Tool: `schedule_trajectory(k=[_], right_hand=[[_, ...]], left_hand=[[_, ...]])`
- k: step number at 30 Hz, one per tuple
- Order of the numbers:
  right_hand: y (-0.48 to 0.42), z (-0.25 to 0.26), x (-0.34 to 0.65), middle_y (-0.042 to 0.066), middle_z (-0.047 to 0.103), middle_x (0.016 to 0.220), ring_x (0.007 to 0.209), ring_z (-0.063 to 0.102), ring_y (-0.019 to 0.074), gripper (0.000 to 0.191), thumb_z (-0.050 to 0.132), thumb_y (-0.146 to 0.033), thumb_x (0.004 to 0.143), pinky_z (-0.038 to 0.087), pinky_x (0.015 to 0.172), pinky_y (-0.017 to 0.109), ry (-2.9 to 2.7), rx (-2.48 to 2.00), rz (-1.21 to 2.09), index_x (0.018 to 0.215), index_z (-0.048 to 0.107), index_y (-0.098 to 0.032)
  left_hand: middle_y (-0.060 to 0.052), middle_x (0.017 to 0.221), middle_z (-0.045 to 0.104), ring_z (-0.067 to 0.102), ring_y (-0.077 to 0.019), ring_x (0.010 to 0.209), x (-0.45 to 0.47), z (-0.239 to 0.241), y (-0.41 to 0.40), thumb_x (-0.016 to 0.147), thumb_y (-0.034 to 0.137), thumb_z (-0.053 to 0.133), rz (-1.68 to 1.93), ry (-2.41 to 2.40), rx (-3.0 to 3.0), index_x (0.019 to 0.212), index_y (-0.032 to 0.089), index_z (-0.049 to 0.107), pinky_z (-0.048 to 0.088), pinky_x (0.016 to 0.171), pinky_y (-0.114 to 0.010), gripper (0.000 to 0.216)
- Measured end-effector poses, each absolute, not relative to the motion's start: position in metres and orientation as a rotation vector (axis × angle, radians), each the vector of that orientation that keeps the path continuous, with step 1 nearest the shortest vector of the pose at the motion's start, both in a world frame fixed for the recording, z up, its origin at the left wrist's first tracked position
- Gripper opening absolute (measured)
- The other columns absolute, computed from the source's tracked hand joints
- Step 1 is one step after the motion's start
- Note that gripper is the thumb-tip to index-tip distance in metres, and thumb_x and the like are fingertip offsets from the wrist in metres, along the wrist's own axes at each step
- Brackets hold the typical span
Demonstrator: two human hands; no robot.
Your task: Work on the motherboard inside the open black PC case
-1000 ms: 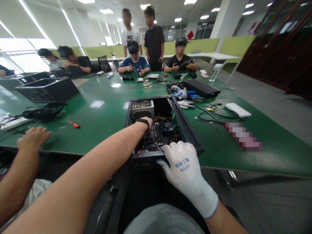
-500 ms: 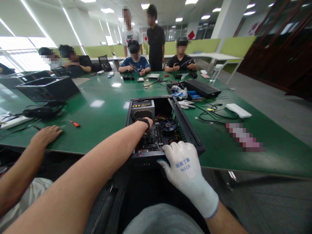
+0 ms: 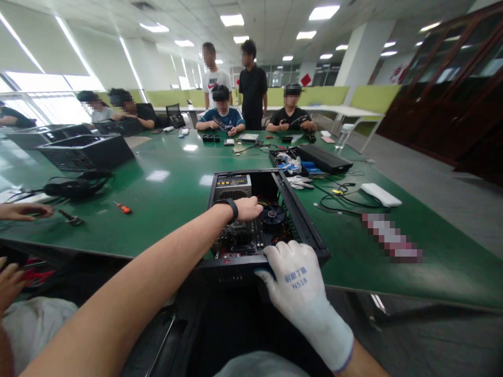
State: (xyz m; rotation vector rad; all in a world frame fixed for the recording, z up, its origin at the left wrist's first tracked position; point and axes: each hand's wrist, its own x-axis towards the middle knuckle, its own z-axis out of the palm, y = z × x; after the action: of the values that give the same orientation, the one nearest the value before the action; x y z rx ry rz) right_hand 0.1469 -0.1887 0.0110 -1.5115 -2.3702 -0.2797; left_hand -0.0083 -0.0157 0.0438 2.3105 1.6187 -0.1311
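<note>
An open black computer case (image 3: 306,220) lies on the green table at its near edge. My right hand (image 3: 293,277), in a white glove, grips the case's near rim, thumb outside and fingers over the top. My left hand (image 3: 247,208), bare with a black wristband, hovers over the case interior, left of the round cooling fan (image 3: 273,215). Its fingers are curled together; what they hold, if anything, is hidden. Below it shows the motherboard (image 3: 245,238). A power supply (image 3: 234,184) sits in the far left corner of the case.
To the left lie an orange-handled screwdriver (image 3: 122,208), a headset (image 3: 78,183) and another case (image 3: 86,152). A neighbour's hand (image 3: 33,211) reaches in at far left. On the right are gloves (image 3: 299,182), cables and a white power strip (image 3: 381,195). Several people are across the table.
My left hand has risen out of the case and shifted right, toward the fan. My right hand keeps its grip on the rim. The neighbour's hand has drawn back to the left.
</note>
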Motion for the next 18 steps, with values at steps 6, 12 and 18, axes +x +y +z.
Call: schedule_trajectory(k=[6,12,18], right_hand=[[-0.156,0.016,0.148,0.005,0.060,0.089,0.086,0.050,0.0243,0.028,0.067,-0.048,0.082,0.024,0.074,0.037,-2.397,-1.546,-0.333,0.094,0.059,-0.023],[-0.082,0.017,0.137,0.009,0.063,0.098,0.093,0.053,0.0255,0.034,0.058,-0.052,0.088,0.028,0.075,0.037,-2.422,-1.561,-0.396,0.103,0.059,-0.022],[0.000,0.019,0.115,0.012,0.063,0.106,0.102,0.055,0.0264,0.043,0.053,-0.056,0.090,0.038,0.084,0.040,-2.427,-1.596,-0.412,0.110,0.060,-0.019]], left_hand=[[-0.006,0.085,0.067,0.059,-0.0192,0.079,-0.026,0.083,-0.052,0.094,0.036,0.036,0.639,1.553,2.352,0.087,0.019,0.058,0.042,0.072,-0.030,0.028],[0.003,0.067,0.047,0.045,-0.0128,0.065,-0.056,0.068,-0.107,0.099,0.039,0.034,1.368,1.515,2.098,0.075,0.021,0.044,0.034,0.064,-0.026,0.031],[0.004,0.065,0.039,0.039,-0.0121,0.060,-0.082,-0.016,-0.134,0.100,0.036,0.037,1.412,1.586,1.862,0.076,0.021,0.044,0.032,0.060,-0.026,0.029]])
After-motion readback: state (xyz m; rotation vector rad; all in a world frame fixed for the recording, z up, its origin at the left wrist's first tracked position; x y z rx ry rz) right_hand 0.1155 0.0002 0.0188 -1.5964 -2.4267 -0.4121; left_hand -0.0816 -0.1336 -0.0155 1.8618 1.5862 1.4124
